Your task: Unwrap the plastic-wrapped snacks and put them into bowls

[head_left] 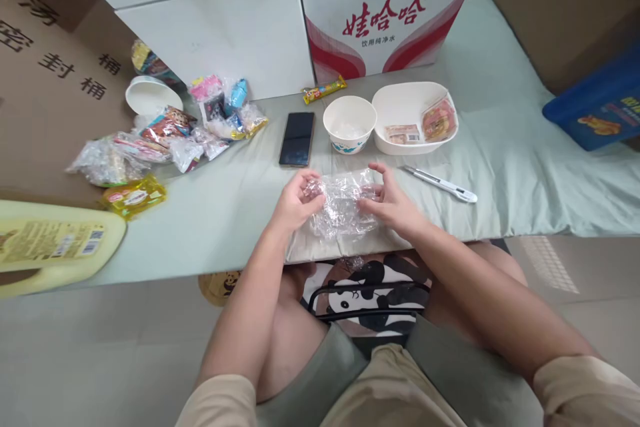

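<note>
A crumpled sheet of clear plastic wrap (341, 209) lies at the near edge of a pale green cloth surface (225, 213). My left hand (295, 200) pinches its left side, and my right hand (393, 203) grips its right side. Just beyond sit a white paper cup bowl (349, 123) and a white oval dish (400, 103) holding two small sachets (423, 127). A black phone (297, 139) lies left of the bowl. A white utility knife (443, 185) rests to the right of my right hand.
A heap of snack packets (165, 137) and a white lid (147, 95) sit at the left. A yellow bottle (50, 243) lies at the near left. White cartons (380, 7) stand behind, a blue box (597, 107) at the right. A panda-print stool (370, 293) is between my knees.
</note>
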